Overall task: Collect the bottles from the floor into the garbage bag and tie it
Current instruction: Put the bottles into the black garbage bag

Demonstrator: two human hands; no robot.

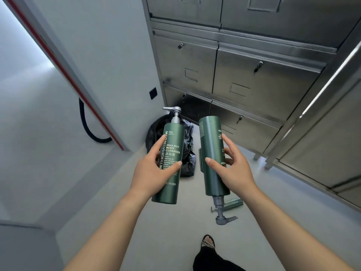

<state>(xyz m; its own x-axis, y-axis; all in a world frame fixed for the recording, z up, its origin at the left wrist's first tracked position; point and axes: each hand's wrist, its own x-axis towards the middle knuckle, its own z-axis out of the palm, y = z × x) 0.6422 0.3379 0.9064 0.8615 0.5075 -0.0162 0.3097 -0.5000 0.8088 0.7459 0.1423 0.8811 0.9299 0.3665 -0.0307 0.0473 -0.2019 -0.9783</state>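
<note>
L hand [151, 174] closed round upright green pump bottle [169, 163]. R hand [233, 170] grips inverted green bottle [213, 155], pump down. Black garbage bag [187, 153] on floor beyond, by steel lockers [254, 79]. Third bottle [232, 203] lies on floor, near right.

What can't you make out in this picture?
- Head view: the garbage bag is mostly behind the left bottle; whether it holds anything is hidden.
- A third bottle on the floor is partly behind the right bottle.
- That bottle's label faces away, covered by the right hand.
</note>
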